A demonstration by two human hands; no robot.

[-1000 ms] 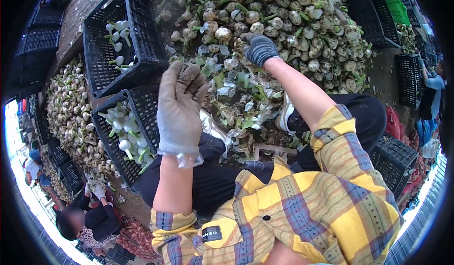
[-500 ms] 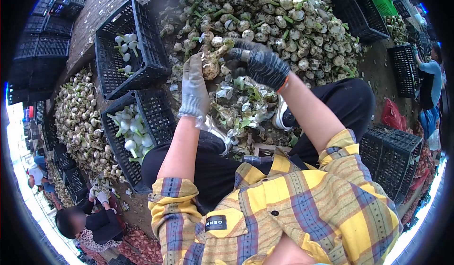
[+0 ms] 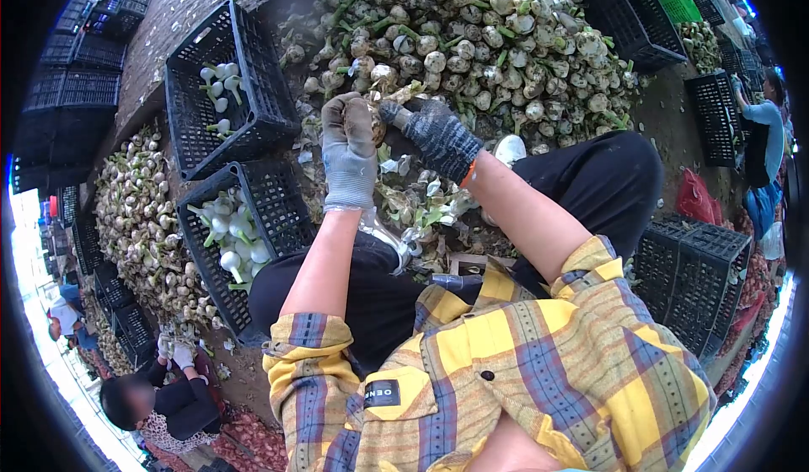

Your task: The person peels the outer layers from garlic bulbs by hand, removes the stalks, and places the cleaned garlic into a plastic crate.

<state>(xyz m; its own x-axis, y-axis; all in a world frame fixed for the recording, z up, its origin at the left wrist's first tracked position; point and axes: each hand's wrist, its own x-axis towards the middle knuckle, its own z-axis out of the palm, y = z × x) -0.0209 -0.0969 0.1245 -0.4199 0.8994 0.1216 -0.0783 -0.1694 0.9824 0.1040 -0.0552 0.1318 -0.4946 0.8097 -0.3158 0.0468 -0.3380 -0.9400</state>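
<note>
My left hand (image 3: pixel 350 147), in a pale grey knit glove with brown-stained fingers, is closed around a garlic bulb (image 3: pixel 378 125) with dirty outer skin. Most of the bulb is hidden behind the fingers. A dry stalk (image 3: pixel 405 93) sticks out from it toward the upper right. My right hand (image 3: pixel 440 137), in a dark patterned glove with an orange cuff edge, has its fingers bent and pinched against the bulb's right side. Exactly what the fingertips grip there is hard to see. Below both hands lies a litter of peeled garlic skins and leaves (image 3: pixel 421 202).
A large heap of unpeeled garlic (image 3: pixel 497 59) lies ahead. Two black crates stand at left, the far crate (image 3: pixel 270 118) with a few white bulbs, the near crate (image 3: pixel 282 206) with several white bulbs (image 3: pixel 240 240). Another person (image 3: pixel 173 396) sits lower left; a person (image 3: pixel 763 126) stands right.
My right hand has come down and left, from the stalk to the bulb's side. My left hand has turned, its fingers now curled over the bulb.
</note>
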